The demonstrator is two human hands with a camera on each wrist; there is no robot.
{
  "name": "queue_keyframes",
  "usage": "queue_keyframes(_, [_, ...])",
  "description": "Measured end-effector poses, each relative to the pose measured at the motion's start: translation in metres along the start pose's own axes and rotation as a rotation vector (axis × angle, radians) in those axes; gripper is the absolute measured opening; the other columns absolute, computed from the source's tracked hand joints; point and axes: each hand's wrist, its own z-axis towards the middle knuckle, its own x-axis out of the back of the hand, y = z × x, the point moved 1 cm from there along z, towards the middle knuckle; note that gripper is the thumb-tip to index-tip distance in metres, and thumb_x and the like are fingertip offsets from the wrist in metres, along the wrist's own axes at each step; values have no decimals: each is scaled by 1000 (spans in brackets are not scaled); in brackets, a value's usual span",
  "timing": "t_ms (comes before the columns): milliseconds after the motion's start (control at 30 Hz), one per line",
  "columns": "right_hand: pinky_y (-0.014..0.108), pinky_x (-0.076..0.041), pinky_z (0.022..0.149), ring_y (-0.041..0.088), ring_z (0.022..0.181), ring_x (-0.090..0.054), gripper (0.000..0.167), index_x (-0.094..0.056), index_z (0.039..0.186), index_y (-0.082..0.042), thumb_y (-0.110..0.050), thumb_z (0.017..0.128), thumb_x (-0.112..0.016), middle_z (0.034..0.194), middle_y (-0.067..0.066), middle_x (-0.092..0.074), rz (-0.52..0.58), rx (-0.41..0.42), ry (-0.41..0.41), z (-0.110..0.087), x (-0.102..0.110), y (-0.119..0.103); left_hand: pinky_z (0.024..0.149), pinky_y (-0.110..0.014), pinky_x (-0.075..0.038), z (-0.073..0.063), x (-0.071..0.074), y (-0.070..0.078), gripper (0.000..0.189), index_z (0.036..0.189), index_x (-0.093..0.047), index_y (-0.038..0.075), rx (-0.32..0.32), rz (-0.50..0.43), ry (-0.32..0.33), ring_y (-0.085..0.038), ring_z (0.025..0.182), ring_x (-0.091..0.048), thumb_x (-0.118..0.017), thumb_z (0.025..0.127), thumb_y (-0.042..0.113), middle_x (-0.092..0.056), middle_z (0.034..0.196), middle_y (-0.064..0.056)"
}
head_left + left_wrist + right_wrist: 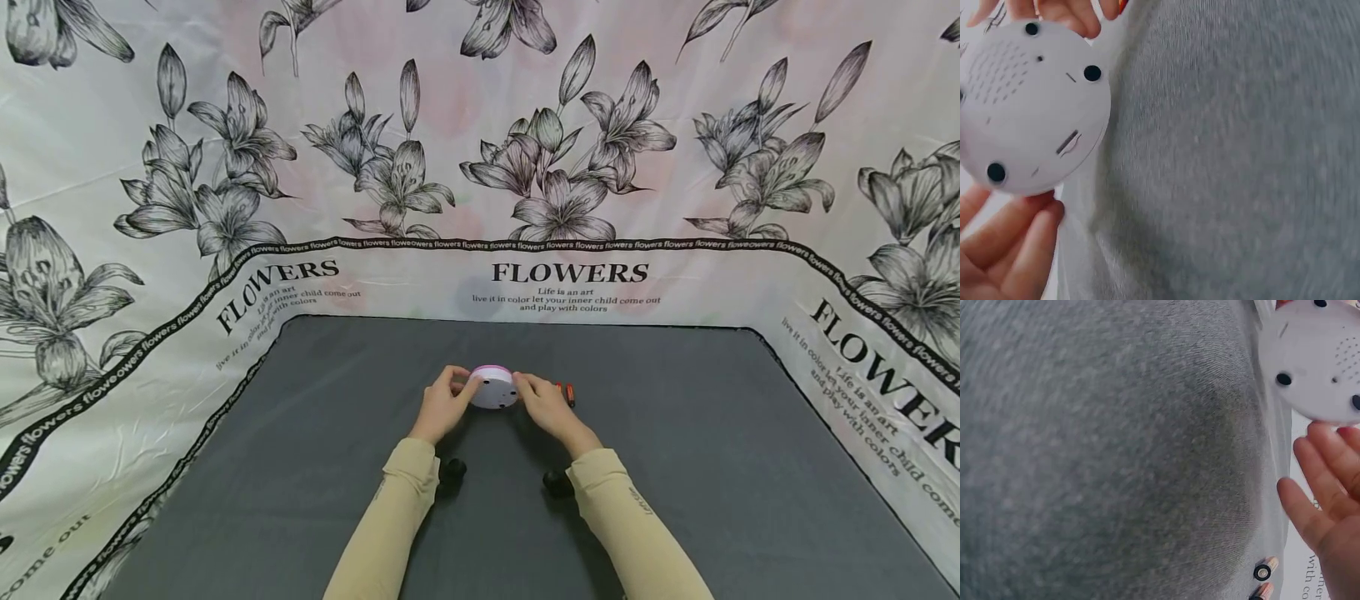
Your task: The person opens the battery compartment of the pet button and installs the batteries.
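- Step in hand, my read: holding the round white device (495,390) tilted, underside facing me, to get at that side.
- Underside shows black feet (1092,73), a hole grille (1000,72) and a slot (1067,142); pink along the device's far edge.
- Left hand (442,404) pinches the device's left rim, thumb toward me.
- Right hand (551,412) pinches its right rim by the fingertips; other fingers splayed.
- Sleeved forearms (645,525) converge on the device from my side.
- Device sits between my hands, over the grey bench (675,458); can't tell if its lower edge touches.
- Batteries (570,395) lie right of the device, just beyond my right hand.
- Next move likely calls for one steady rim hold, other hand freed.
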Motion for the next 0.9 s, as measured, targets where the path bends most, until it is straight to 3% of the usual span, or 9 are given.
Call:
queue_keyframes(200, [40, -43, 79, 22, 89, -52, 53, -50, 132, 2, -39, 99, -42, 100, 9, -57, -8, 42, -34, -1, 1, -6, 60, -30, -48, 1, -1, 2, 59, 113, -63, 13, 96, 33, 15, -15, 62, -60, -38, 91, 62, -61, 74, -5])
queue_keyframes(333, [34, -39, 67, 19, 78, -45, 64, -42, 137, 3, -40, 92, -57, 91, 7, -48, -23, 69, -56, 0, 1, -8, 60, -29, -50, -2, -2, 4, 62, 125, -58, 15, 100, 17, -47, -16, 62, -59, -34, 92, 62, -59, 77, -8])
queue_keyframes(400, [33, -40, 69, 17, 79, -44, 76, -37, 140, 3, -39, 84, -68, 91, 6, -45, -14, 67, -81, 0, 1, -8, 61, -28, -51, -3, -2, 5, 62, 130, -55, 15, 96, -1, -78, -17, 65, -60, -35, 93, 61, -60, 81, -7])
queue_keyframes(567, [39, -41, 82, 19, 89, -42, 103, -29, 144, 0, -30, 64, -87, 100, 7, -42, -66, 82, -131, 2, 1, -6, 62, -30, -50, -7, 0, 2, 72, 138, -45, 11, 54, 3, -156, -14, 65, -61, -50, 86, 61, -64, 80, -3])
queue_keyframes(733, [39, -39, 79, 21, 89, -39, 99, -33, 143, -1, -22, 63, -87, 101, 7, -45, -207, 136, -102, 4, 4, -4, 70, -34, -48, -11, 2, -2, 95, 144, -30, 9, -32, 8, -258, -12, 70, -59, -76, 71, 48, -61, 77, 1])
queue_keyframes(900, [38, -40, 80, 20, 89, -41, 94, -38, 141, -4, -20, 63, -87, 100, 6, -46, -202, 130, -97, 5, 6, 0, 76, -33, -50, -12, 1, -4, 95, 143, -29, 14, -85, -59, -283, -14, 78, -63, -84, 67, 30, -60, 84, -5])
